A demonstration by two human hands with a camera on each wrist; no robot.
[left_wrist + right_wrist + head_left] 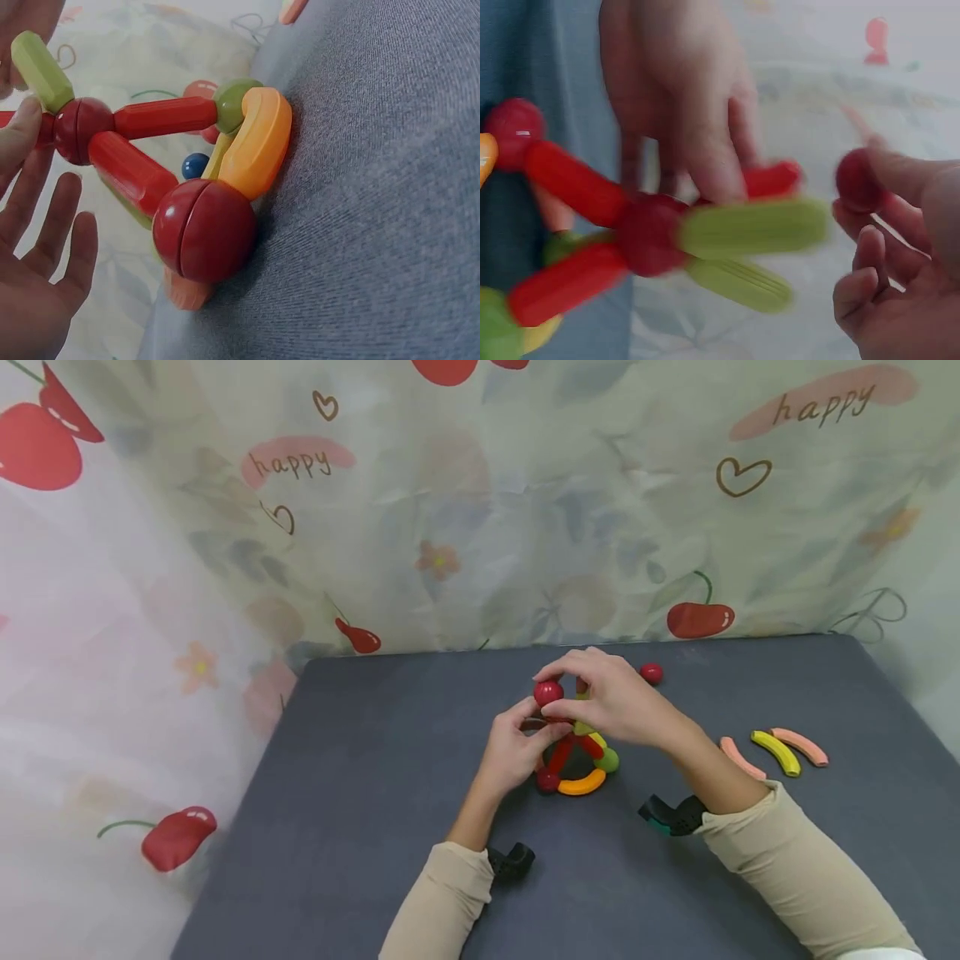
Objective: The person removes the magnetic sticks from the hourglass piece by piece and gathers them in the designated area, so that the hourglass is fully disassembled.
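Note:
Between the thumb and fingers of my right hand (618, 697) is a red ball (548, 693), held up above a build of coloured sticks and balls. My left hand (517, 752) pinches a red stick by the build's upper hub, a dark red ball (85, 131). From that hub, green sticks (754, 225) point outward and red sticks (135, 172) slope down to the base. In the base are a curved orange stick (582, 783), a green ball (607, 761) and a red ball (548, 779). The held ball is apart from the sticks in the right wrist view.
Another red ball (651, 673) lies near the back edge of the grey table (360, 810). To the right are two curved pink sticks (800, 747) and a curved yellow stick (777, 753). A blue ball (196, 166) shows behind the build. Printed cloth (495, 527) hangs behind.

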